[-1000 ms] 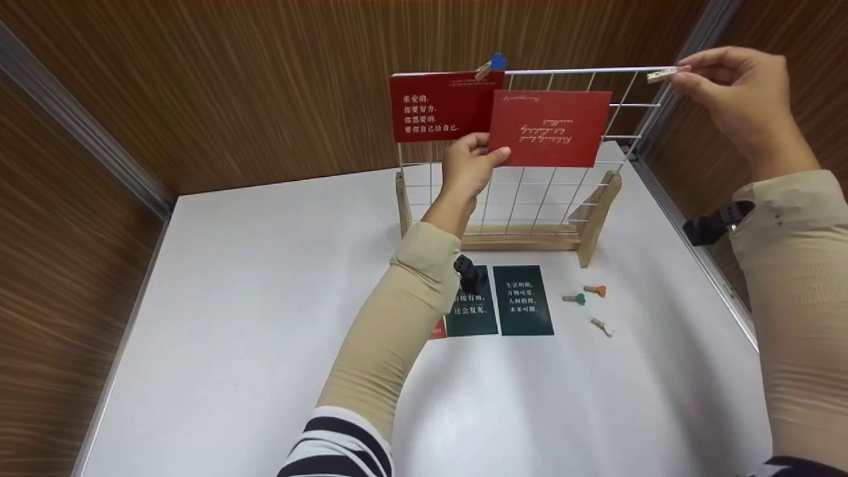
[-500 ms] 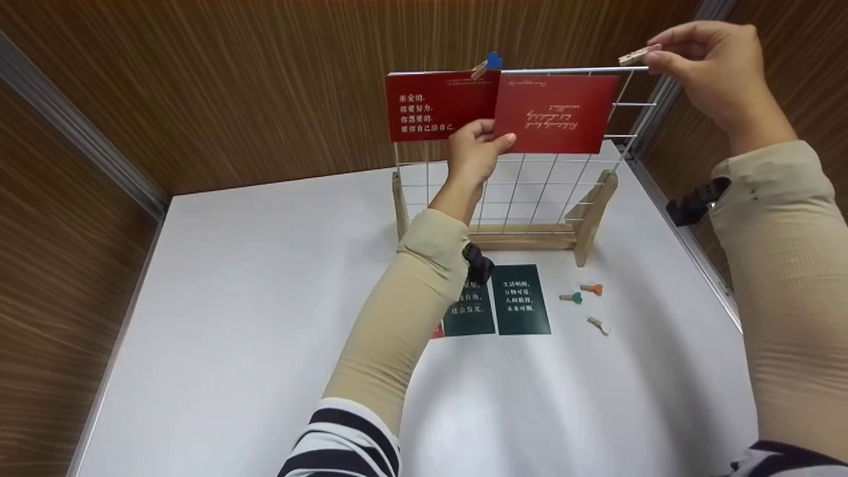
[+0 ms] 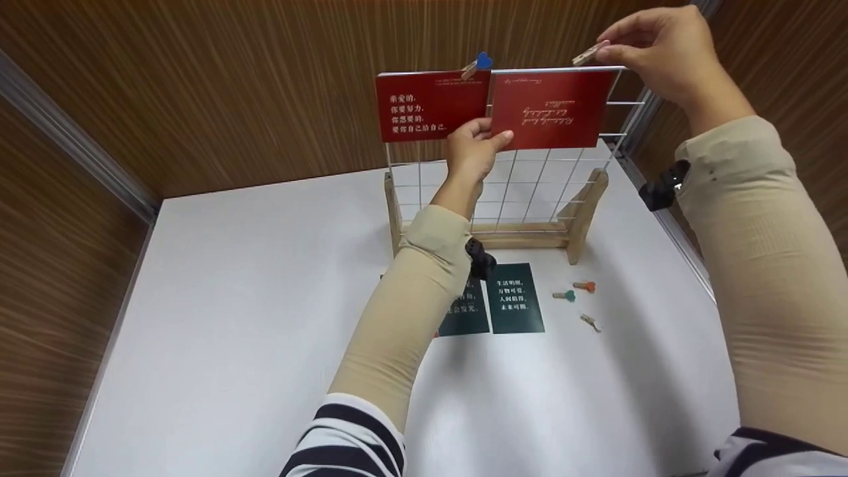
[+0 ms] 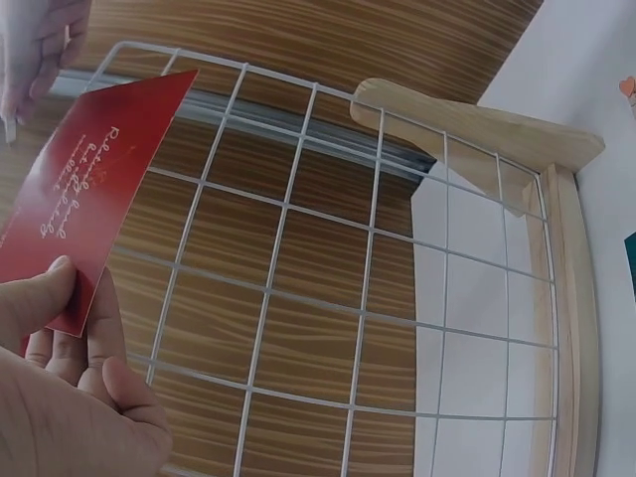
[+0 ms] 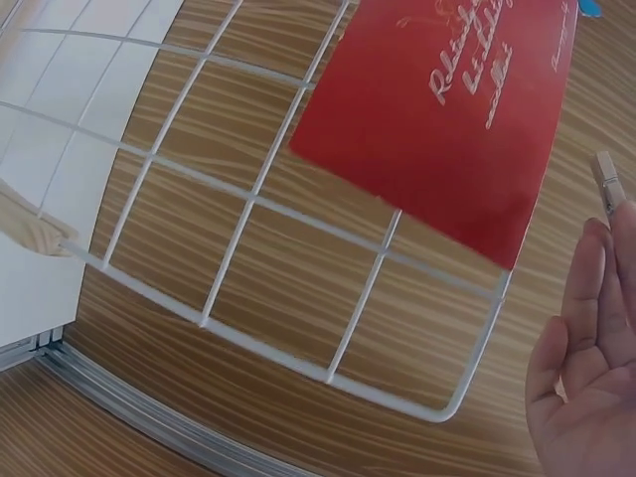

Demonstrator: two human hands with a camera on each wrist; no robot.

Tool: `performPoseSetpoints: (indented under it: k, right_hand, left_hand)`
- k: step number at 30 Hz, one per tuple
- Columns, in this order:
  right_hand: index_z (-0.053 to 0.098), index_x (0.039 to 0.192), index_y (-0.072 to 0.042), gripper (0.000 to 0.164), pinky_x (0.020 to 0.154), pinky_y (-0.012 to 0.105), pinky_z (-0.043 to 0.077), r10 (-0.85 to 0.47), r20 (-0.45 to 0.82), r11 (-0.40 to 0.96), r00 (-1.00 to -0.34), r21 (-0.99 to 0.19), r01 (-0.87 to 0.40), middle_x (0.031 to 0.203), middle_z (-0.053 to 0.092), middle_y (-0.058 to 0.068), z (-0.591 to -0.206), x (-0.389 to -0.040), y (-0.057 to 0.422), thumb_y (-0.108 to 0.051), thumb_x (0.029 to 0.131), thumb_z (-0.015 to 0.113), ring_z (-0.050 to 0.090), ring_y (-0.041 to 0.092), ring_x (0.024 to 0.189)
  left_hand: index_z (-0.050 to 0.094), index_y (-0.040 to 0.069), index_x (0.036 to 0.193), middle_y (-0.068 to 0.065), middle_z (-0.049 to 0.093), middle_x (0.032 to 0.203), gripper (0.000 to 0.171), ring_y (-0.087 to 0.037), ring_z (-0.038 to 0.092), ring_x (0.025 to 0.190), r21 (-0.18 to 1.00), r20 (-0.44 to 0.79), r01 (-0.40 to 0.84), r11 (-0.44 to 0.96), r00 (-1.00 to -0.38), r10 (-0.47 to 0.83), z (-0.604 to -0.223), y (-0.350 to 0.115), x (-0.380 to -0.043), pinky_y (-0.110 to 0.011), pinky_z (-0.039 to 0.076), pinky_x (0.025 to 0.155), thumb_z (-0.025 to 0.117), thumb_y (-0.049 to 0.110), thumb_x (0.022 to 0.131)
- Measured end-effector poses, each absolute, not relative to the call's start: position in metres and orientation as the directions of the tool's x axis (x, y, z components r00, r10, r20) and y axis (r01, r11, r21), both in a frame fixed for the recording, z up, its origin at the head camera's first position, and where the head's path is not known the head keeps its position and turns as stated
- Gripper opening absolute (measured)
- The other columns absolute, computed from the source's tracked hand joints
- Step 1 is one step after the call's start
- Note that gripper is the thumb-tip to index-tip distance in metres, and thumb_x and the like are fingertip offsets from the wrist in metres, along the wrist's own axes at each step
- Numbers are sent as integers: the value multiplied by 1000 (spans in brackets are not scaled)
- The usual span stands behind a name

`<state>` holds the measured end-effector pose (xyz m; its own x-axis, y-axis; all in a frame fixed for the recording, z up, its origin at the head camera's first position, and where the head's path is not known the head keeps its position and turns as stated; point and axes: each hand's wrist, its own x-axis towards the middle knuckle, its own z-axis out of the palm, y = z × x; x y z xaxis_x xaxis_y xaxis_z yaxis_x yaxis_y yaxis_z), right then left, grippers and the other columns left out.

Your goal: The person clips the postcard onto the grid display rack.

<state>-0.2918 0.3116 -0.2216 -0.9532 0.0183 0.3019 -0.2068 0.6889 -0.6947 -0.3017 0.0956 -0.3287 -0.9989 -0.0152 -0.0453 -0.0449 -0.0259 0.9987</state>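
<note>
My left hand [image 3: 472,154] pinches a red card [image 3: 551,109] by its lower left corner, thumb in front and fingers behind. The card's white script stands upside down in the head view, and its top edge is level with the top wire of the white wire grid [image 3: 523,189]. Above that wire, my right hand [image 3: 669,50] pinches a small wooden clothespin [image 3: 588,55] between thumb and fingers, tip pointing left and down. In the right wrist view the clothespin [image 5: 608,182] is apart from the card. A second red card [image 3: 424,109] hangs at left from a blue-heart clothespin [image 3: 478,64].
The grid stands in a wooden base [image 3: 530,240] on a white table [image 3: 265,278]. Dark green cards [image 3: 515,298] lie in front, partly hidden by my left arm. Beside them lie a green-heart clothespin [image 3: 565,295], an orange-heart one [image 3: 585,287] and a pale one [image 3: 589,322].
The left hand has raised the red card to the grid's top wire. My right hand has moved left and up with the clothespin, now above the card's right part.
</note>
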Motion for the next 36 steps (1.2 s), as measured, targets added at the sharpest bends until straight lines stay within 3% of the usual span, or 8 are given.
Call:
performPoseSetpoints:
  k: [6, 11, 18, 24, 36]
  right_hand:
    - [72, 110, -11, 26, 80, 21, 40, -6, 266, 738, -964, -650, -184, 89, 63, -12, -218, -297, 299, -25, 89, 68, 54, 7, 85]
    - [69, 116, -11, 30, 89, 24, 44, -11, 239, 751, -971, -639, -166, 96, 63, -6, -214, -299, 289, -25, 90, 64, 56, 11, 88]
    - [70, 113, -6, 30, 78, 21, 47, -29, 223, 765, -974, -622, -165, 88, 64, -7, -210, -305, 281, -25, 90, 67, 59, 10, 81]
    - [67, 119, -9, 34, 86, 31, 49, -29, 188, 793, -982, -594, -138, 103, 65, 4, -212, -306, 275, -28, 91, 63, 62, 14, 88]
    - [69, 117, -10, 36, 77, 27, 52, -43, 159, 775, -986, -618, -133, 96, 65, 0, -213, -309, 272, -31, 89, 64, 63, 12, 82]
  left_hand:
    - [70, 5, 101, 1, 68, 85, 19, -7, 63, 76, 999, -46, -46, 1, -998, -30, -328, 96, -303, -19, 46, 67, 75, 10, 83]
    - [70, 7, 99, 2, 68, 83, 17, -8, 63, 75, 998, -56, -56, -14, -998, -36, -327, 95, -303, -20, 45, 66, 74, 10, 83]
    - [69, 6, 100, 2, 68, 82, 16, -8, 63, 75, 997, -63, -61, -41, -997, -33, -327, 95, -304, -20, 45, 66, 73, 9, 84]
    - [69, 7, 99, 2, 68, 83, 16, -7, 63, 76, 998, -66, -65, -27, -997, -44, -325, 95, -304, -19, 46, 67, 74, 9, 84]
    - [69, 7, 100, 2, 68, 84, 17, -7, 63, 76, 998, -63, -64, 3, -997, -52, -325, 94, -304, -19, 46, 66, 74, 11, 84]
